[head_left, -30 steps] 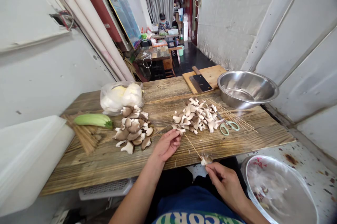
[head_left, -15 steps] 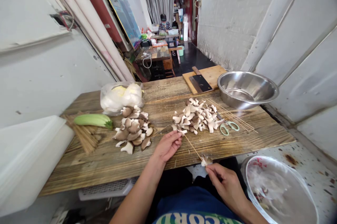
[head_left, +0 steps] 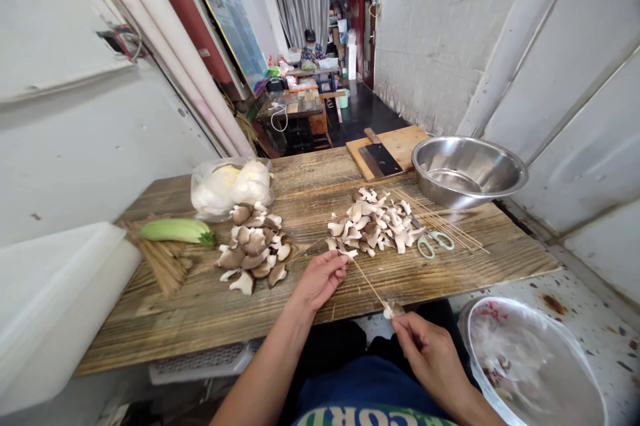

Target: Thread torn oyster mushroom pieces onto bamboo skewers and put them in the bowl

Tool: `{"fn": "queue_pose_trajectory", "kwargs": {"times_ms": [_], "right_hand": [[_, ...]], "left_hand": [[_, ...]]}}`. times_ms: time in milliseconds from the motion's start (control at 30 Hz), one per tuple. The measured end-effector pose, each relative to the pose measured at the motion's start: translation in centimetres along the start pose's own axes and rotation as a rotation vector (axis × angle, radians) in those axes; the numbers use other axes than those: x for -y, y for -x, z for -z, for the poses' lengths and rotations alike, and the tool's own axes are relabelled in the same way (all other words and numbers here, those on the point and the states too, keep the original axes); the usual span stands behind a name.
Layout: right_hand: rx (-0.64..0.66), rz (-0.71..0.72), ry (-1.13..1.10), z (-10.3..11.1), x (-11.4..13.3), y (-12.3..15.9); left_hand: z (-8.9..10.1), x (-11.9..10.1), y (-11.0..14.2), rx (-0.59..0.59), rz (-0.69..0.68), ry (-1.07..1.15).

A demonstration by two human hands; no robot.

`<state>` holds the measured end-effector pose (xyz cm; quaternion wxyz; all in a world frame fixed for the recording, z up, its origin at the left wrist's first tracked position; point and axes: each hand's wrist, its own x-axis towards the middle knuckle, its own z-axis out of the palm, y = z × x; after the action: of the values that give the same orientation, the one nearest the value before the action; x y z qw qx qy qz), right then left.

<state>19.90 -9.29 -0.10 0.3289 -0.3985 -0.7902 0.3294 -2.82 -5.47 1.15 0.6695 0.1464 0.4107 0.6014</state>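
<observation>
a thin skewer [head_left: 367, 283] ran from the left hand [head_left: 320, 277] down to the right hand [head_left: 430, 349] at five o'clock. the left pinched a mushroom piece [head_left: 349, 253] at its tip; the right gripped its lower end, where a threaded piece [head_left: 391, 310] sat. at one o'clock lay a mushroom pile [head_left: 376, 221] on the table [head_left: 210, 306], then scissors [head_left: 434, 240] and a bowl [head_left: 467, 169].

Scissors [head_left: 434, 241] right of mushroom pile [head_left: 376, 223], bowl [head_left: 468, 169] behind, on table [head_left: 200, 306]

Bare tabletop [head_left: 200, 309] between mushroom piles [head_left: 255, 246], scissors [head_left: 434, 241] rightward.
</observation>
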Motion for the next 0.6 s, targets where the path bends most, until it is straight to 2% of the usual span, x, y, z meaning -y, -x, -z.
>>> {"fn": "queue_pose_trajectory", "kwargs": {"times_ms": [300,600], "right_hand": [[-0.046,0.074,0.091,-0.44,-0.02,0.05],[-0.057,0.074,0.121,-0.45,0.32,-0.36]], "left_hand": [[-0.44,0.07,0.35,0.022,0.013,-0.038],[-0.33,0.65,0.32,0.052,-0.01,-0.113]]}}
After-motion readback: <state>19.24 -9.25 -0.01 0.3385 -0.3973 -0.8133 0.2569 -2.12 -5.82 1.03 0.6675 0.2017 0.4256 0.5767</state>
